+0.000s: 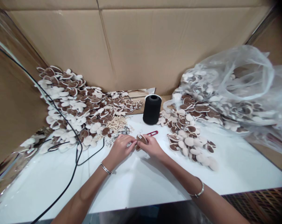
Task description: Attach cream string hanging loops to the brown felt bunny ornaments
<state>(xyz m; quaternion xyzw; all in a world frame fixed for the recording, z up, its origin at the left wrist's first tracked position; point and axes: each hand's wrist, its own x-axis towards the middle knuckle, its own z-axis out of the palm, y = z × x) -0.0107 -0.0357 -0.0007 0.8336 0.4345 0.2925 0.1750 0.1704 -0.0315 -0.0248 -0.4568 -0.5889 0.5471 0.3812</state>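
My right hand (151,145) holds a small brown plush piece (141,139) with a pale edge and a little white label, over the middle of the white table. My left hand (122,147) is closed in a pinch at the left edge of this piece; any fine thread between those fingertips is too small to see. Just behind my right hand is a red slotted tool (153,133), perhaps a thread cutter, its near end hidden. Beyond my hands a cone of black thread (152,109) stands upright.
A tall heap of brown and cream plush pieces (77,105) fills the left, beside a small pile of cream-coloured bits (117,123). More plush pieces (189,137) lie right, below a clear plastic bag (246,74). A black cable (72,177) crosses the left; cardboard (169,46) walls the back.
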